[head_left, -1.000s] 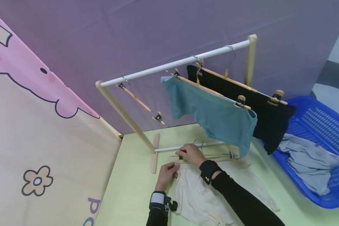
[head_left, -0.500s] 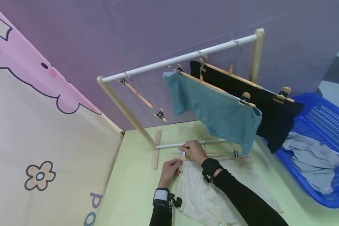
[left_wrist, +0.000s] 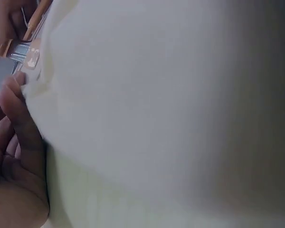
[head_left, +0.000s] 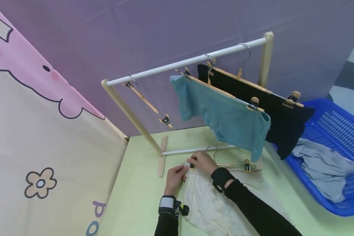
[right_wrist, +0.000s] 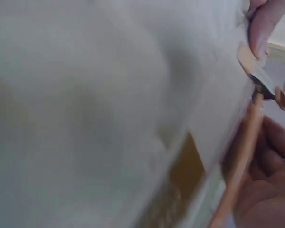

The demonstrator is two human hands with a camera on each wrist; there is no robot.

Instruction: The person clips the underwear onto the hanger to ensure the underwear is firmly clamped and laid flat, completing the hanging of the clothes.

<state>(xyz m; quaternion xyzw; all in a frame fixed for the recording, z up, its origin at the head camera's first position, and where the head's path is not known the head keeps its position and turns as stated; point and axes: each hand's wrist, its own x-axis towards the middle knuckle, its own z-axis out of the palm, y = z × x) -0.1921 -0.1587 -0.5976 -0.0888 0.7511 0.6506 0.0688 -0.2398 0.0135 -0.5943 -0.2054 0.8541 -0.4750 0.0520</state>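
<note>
Cream-white shorts lie spread on the table, waistband toward the rack. My left hand pinches the left corner of that waistband between thumb and fingers. Just beyond it, my right hand grips the left end of a wooden clip hanger, fingers at its metal clip. The clip's wooden pad sits right at the cloth edge in the left wrist view. From the right wrist, the clip shows between both hands' fingertips. The hanger's other clip is at the waistband's right part.
A rack with a white rail stands behind, its foot on the table. Teal shorts, a black garment and a bare clip hanger hang from it. A blue basket at right holds a grey-blue cloth.
The hanger's left clip has tipped over toward the waistband and lies lower. My right hand has dropped slightly with it; my left hand keeps its pinch at the corner.
</note>
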